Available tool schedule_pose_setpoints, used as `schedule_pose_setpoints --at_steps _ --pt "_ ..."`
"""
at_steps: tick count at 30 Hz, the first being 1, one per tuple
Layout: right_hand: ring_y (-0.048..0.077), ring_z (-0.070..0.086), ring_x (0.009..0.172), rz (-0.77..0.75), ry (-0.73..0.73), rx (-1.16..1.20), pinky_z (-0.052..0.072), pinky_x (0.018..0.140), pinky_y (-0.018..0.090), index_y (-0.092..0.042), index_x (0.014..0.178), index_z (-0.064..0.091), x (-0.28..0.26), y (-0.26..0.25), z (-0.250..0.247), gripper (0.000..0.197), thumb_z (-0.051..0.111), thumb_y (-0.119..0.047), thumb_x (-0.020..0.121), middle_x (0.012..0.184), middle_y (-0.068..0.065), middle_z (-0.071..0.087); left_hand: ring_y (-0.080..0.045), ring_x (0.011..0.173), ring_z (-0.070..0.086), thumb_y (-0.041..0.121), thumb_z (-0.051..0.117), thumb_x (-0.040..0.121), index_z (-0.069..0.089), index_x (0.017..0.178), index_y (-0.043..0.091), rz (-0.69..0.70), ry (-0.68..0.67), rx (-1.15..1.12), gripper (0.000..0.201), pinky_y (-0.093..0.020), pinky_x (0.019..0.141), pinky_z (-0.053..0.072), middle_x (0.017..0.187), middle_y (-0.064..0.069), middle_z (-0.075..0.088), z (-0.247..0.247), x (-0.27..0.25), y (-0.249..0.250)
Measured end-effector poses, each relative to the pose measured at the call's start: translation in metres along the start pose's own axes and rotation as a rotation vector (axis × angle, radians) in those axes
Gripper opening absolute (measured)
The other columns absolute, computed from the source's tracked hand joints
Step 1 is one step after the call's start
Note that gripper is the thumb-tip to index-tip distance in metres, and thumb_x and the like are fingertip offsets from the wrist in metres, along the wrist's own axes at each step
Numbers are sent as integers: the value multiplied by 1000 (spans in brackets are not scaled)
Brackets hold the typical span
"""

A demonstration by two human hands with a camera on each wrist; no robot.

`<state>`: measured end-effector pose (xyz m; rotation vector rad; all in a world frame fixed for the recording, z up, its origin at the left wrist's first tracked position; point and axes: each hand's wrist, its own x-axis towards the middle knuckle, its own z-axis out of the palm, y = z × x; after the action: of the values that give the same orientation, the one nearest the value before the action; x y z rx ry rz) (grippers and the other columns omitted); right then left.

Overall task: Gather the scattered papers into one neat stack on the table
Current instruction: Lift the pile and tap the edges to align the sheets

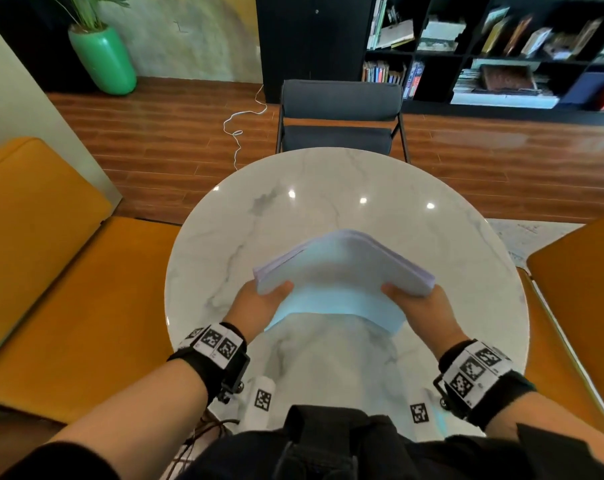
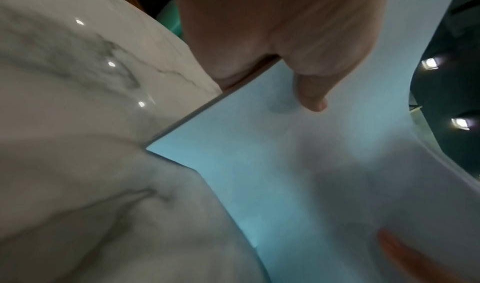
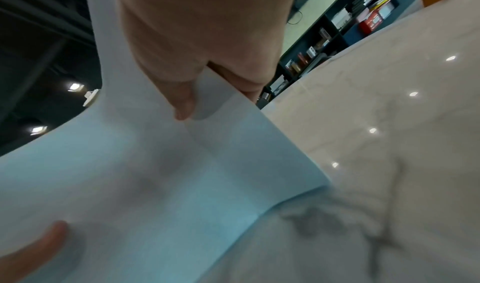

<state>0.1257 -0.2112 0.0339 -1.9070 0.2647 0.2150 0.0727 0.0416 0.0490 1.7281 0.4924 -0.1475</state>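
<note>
A stack of white papers (image 1: 342, 268) is held up off the round marble table (image 1: 328, 188), bowed into an arch. My left hand (image 1: 264, 299) grips its left edge, thumb on top. My right hand (image 1: 414, 303) grips the right edge the same way. In the left wrist view my left thumb (image 2: 309, 94) presses on the paper stack (image 2: 298, 164). The right wrist view shows my right thumb (image 3: 182, 102) on the papers (image 3: 155, 174), with fingers underneath. The lower edge of the stack hangs toward me, close over the tabletop.
A grey chair (image 1: 340, 116) stands at the table's far side. Orange seats (image 1: 51, 289) flank the table left and right. A black bookshelf (image 1: 484, 46) and a green vase (image 1: 103, 60) stand at the back. A white cable (image 1: 241, 126) lies on the wooden floor.
</note>
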Motion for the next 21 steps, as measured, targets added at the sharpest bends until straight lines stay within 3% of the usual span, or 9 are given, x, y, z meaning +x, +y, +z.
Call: schedule_pose_setpoints --at_steps 2,4,7,10,12,14,16,18,21 --pt "18 59 73 -21 36 9 47 52 17 -8 85 70 3 -8 0 11 75 -14 78 86 14 69 -27 92 68 28 64 88 65 84 27 6 37 16 4 -41 83 54 100 -9 72 0 6 5" --pt "12 61 70 -92 49 53 46 50 10 -17 77 67 4 -23 -4 9 75 -12 79 79 6 67 -14 79 66 24 65 88 64 82 26 47 68 -54 6 -28 73 53 88 2 70 -6 13 16" --pt "-8 59 56 -211 51 76 44 50 4 -26 77 63 0 -38 -11 19 74 -11 80 75 -8 63 0 79 66 21 67 86 66 85 30 119 82 -125 9 -19 76 52 86 15 69 -17 17 22" --pt "6 60 65 -117 25 -2 46 52 7 -18 87 64 0 -19 -5 15 76 -13 78 80 1 66 -7 94 67 18 65 87 67 100 30 115 26 -19 18 -19 79 52 106 4 72 -13 15 -5" --pt "23 66 81 -22 -8 -45 54 70 26 -20 88 65 -2 3 0 17 77 -15 77 90 10 70 -16 101 66 17 63 89 64 103 26 43 38 3 17 -21 81 48 108 0 69 -5 11 -25" --pt "28 67 88 32 -33 -58 52 78 38 -23 83 66 -1 10 -1 16 77 -14 76 91 11 71 -21 105 65 19 63 89 64 96 29 15 79 26 13 -26 86 45 99 6 68 -2 13 -33" --pt "23 65 81 43 -63 -44 51 74 35 -19 81 67 5 3 -8 15 78 -11 75 88 10 70 -24 104 66 23 61 89 67 92 27 24 70 105 8 -34 91 50 97 5 71 -9 19 -24" --pt "18 66 79 -6 -85 4 51 72 30 -15 88 69 12 -14 -17 20 79 -9 73 91 9 71 -24 104 65 25 58 92 69 108 16 138 36 255 21 -33 94 50 108 -4 71 -23 24 -4" --pt "16 67 83 -129 -158 -35 49 73 26 -21 92 71 18 -46 -32 23 78 -9 74 91 3 73 -21 89 62 24 51 96 66 116 16 355 -5 577 26 -10 65 40 99 -2 66 -44 28 34"
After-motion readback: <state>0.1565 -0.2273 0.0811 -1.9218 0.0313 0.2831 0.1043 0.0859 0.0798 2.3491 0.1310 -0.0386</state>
